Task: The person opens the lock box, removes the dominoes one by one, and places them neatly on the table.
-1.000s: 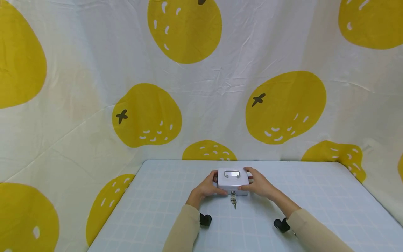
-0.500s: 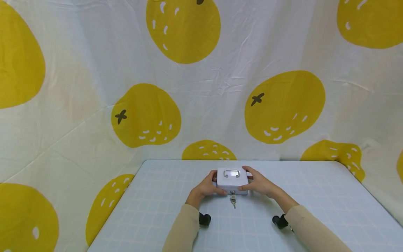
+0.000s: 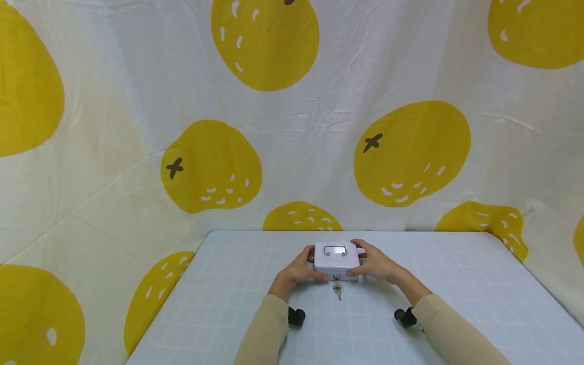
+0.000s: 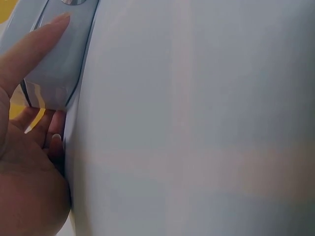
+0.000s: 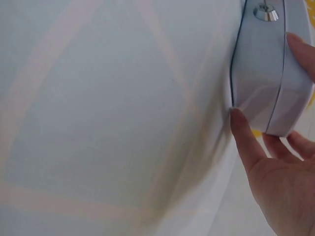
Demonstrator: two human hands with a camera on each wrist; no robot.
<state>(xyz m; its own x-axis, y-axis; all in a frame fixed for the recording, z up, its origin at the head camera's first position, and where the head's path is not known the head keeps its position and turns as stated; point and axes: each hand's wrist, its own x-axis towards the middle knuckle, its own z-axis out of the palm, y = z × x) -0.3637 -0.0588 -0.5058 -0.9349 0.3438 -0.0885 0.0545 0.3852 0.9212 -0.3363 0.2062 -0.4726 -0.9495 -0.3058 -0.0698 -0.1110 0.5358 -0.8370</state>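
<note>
White metal-look cash box (image 3: 323, 263), one: stood level, lid shut and uppermost, on or just above the table (image 3: 219, 309). Silvery handle (image 3: 335, 247) lay on the lid; round lock (image 5: 266, 13) sat in the front face, keys (image 3: 337, 290) dangling below. Left hand (image 3: 298, 268) and right hand (image 3: 376, 266) gripped opposite ends.

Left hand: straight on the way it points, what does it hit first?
White cash box, directly ahead of the left hand; the thumb seems to touch its front, though depth is hard to judge.
</note>
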